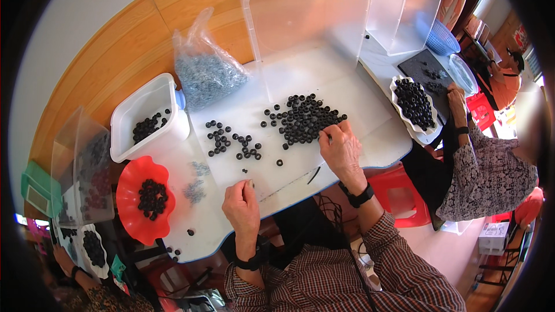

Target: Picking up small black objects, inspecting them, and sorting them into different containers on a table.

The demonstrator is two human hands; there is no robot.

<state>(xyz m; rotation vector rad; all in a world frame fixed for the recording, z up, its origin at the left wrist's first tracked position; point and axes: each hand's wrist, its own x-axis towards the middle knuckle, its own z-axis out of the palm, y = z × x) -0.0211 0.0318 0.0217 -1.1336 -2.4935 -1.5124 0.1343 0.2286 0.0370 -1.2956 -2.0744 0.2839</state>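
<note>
A heap of small black ring-shaped pieces lies on the white tabletop. My right hand is at the heap's right edge, thumb and fingers drawn together; whatever is between them is hidden. Near the table's front edge my left hand is closed in a pinch, its fingertips pointing up with perhaps something tiny in them. Left of the heap is a looser group of the same black rings. One ring sits apart between the heap and the front edge.
A red scalloped bowl and a white bin on the left hold black rings. Behind stand a clear bag of bluish bits and a translucent upright tray. At right, a person works beside a white scalloped dish.
</note>
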